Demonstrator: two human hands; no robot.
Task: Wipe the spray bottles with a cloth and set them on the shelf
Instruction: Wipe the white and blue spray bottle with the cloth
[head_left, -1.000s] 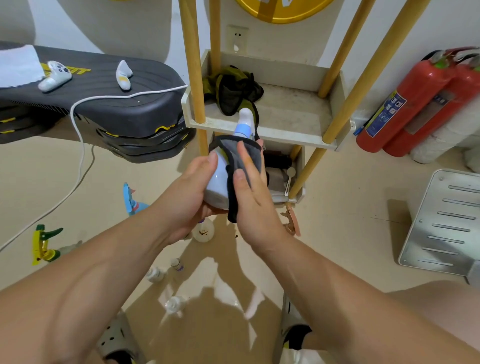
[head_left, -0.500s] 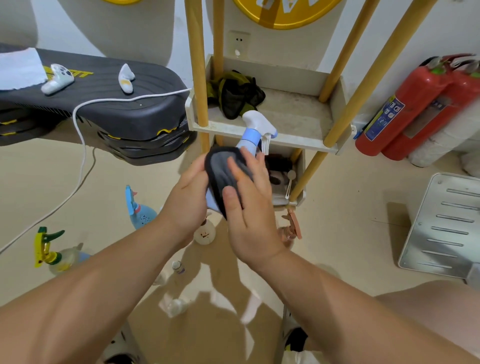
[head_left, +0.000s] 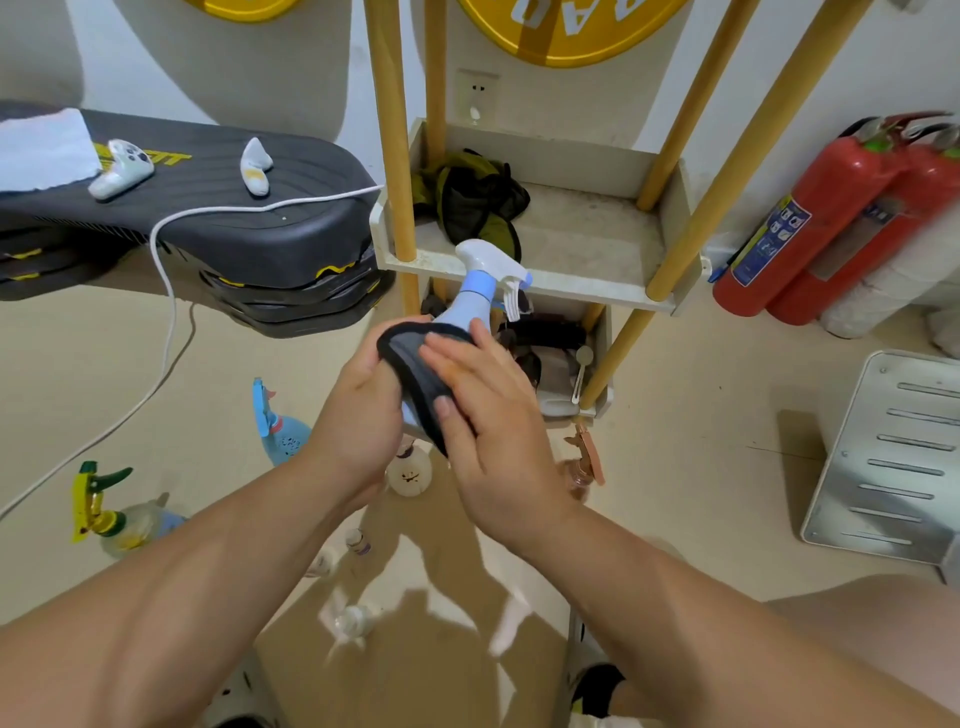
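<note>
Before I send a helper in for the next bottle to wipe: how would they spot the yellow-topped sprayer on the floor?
Start at the stack of black platforms on the left. On the floor in front of it, far left, sits a clear spray bottle. Unlike the blue bottle to its right, its head is yellow with a green trigger.

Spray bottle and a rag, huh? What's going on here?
A person is wiping a pale spray bottle with a dark cloth. The left hand holds its body while the right hand presses the cloth flat against it. It is in front of the shelf, not yet set on it. A blue bottle and a yellow-topped bottle sit on the floor.
</note>
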